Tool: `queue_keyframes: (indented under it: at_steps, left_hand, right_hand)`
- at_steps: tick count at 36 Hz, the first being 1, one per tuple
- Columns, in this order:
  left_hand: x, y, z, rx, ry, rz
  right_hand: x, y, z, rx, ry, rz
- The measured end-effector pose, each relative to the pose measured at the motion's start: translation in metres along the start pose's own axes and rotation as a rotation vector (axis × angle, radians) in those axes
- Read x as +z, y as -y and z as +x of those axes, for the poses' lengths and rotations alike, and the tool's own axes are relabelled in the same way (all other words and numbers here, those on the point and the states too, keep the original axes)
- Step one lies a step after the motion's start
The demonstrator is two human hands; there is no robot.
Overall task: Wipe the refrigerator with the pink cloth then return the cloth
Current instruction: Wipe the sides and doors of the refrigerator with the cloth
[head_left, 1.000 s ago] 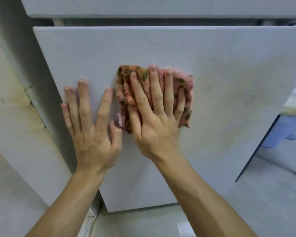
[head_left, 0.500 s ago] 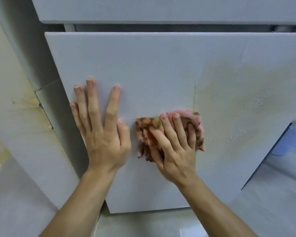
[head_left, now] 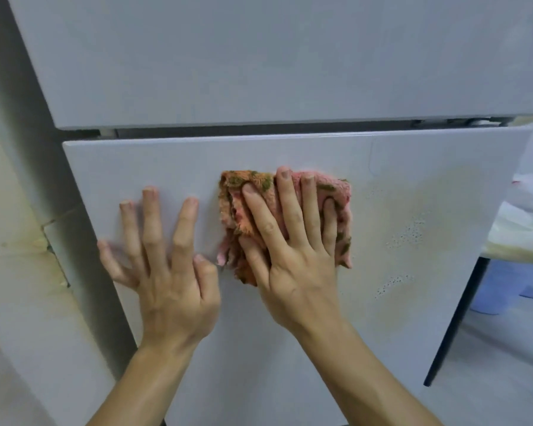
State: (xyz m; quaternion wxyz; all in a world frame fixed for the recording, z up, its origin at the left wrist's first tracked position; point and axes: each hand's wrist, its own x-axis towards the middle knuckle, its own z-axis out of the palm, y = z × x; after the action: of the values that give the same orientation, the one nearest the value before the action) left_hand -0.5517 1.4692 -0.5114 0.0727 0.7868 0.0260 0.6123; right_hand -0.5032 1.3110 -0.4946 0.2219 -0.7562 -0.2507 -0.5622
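Observation:
The white refrigerator fills the view, with its lower door (head_left: 413,302) in front of me and the upper door (head_left: 259,56) above a dark gap. A folded pink cloth (head_left: 336,192) with orange and green patches lies flat against the lower door, near its top edge. My right hand (head_left: 293,250) presses the cloth to the door with straight, spread fingers. Just left of it, my left hand (head_left: 163,259) rests flat on the bare door, fingers spread. Right of the cloth the door shows a yellowish stain and small specks.
A tiled wall (head_left: 10,241) with a chipped spot runs along the left of the refrigerator. At the right, a table edge (head_left: 517,250) sticks out with a blue container (head_left: 511,287) beneath it on the pale floor.
My right hand has slid the cloth up the lower door from its middle to near the top edge, fingers straightening. The view has tilted up, showing more of the upper door. My left hand stays flat.

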Motion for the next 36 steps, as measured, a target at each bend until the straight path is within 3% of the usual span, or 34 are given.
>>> queue_keyframes:
  at_steps: [6,15,22,28,36]
  left_hand:
    - [0.004,-0.006,0.001,0.004,-0.015,0.022]
    - [0.007,-0.019,0.000,0.064,0.016,0.029]
    - [0.008,-0.022,0.000,0.042,0.069,0.024]
    - [0.012,-0.027,0.003,0.036,0.039,0.050]
    - [0.017,-0.032,0.004,0.029,-0.004,0.039]
  right_hand:
    - [0.007,0.000,-0.008,-0.008,-0.027,-0.028]
    - [0.007,-0.031,-0.079,-0.080,0.081,-0.029]
    - [-0.008,-0.021,-0.013,0.021,0.026,0.011]
    - [-0.035,-0.028,0.059,-0.036,0.028,-0.022]
    - [-0.034,-0.047,0.045,-0.065,-0.060,0.007]
